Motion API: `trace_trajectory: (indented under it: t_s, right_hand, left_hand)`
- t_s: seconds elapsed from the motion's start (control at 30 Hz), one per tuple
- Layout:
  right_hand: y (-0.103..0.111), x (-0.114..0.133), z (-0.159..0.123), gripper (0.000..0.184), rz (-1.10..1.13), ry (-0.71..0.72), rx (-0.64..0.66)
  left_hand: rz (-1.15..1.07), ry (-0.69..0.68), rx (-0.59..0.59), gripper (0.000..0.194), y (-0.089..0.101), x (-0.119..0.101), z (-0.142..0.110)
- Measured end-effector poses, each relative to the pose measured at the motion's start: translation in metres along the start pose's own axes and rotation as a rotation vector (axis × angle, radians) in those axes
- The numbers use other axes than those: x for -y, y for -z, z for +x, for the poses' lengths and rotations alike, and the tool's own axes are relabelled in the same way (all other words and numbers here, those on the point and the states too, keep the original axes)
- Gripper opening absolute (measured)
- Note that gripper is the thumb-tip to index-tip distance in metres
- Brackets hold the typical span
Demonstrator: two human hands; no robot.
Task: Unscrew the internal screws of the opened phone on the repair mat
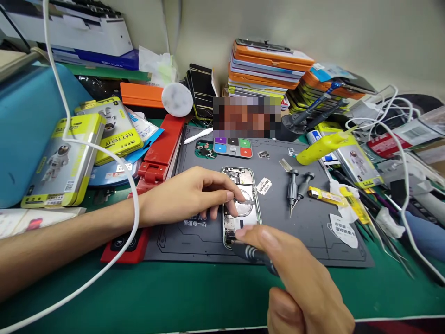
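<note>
An opened phone [255, 222] lies on the dark grey work mat [194, 250], its inner parts and a round coil exposed. My left hand [208, 192] reaches over it from the left, fingers curled and close together at the coil. By those fingertips shows a small grey strip; whether they pinch it is hard to tell. My right hand [302, 278], partly blurred, grips a dark grey screwdriver [255, 254] near the phone's bottom end. The screwdriver's tip is hidden. Right of the phone lies a small white perforated piece [264, 186].
Two screwdrivers [292, 190] lie on the mat's right, near a yellow bottle [314, 150]. A coloured tray [232, 147] sits behind the phone. A red tool [156, 162] stands left. A white cable [136, 204] loops across my left forearm. Tweezers [391, 246] lie far right.
</note>
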State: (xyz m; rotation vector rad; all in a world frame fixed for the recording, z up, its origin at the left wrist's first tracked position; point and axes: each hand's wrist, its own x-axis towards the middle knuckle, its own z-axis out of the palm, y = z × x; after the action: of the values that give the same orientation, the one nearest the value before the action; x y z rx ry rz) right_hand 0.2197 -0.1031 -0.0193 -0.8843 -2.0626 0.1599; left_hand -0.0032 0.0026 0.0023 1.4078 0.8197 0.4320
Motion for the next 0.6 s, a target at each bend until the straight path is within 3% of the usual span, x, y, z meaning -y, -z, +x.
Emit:
trace_trajectory:
  t_s: [0.17, 0.3, 0.43, 0.6]
  right_hand:
    - [0.009, 0.011, 0.009, 0.061, -0.103, -0.022, 0.078]
    - [0.0, 0.01, 0.008, 0.068, -0.078, -0.024, -0.017]
    - [-0.006, 0.007, 0.007, 0.07, -0.027, -0.075, -0.116]
    - [-0.011, 0.012, 0.003, 0.046, -0.06, -0.15, -0.191]
  left_hand:
    - [-0.055, 0.008, 0.019, 0.022, -0.001, 0.001, -0.001]
    - [-0.083, 0.032, 0.023, 0.023, -0.001, 0.006, -0.001]
    - [0.052, 0.008, -0.017, 0.026, -0.002, 0.005, -0.001]
    - [0.193, -0.1, -0.041, 0.029, -0.005, 0.0, -0.002]
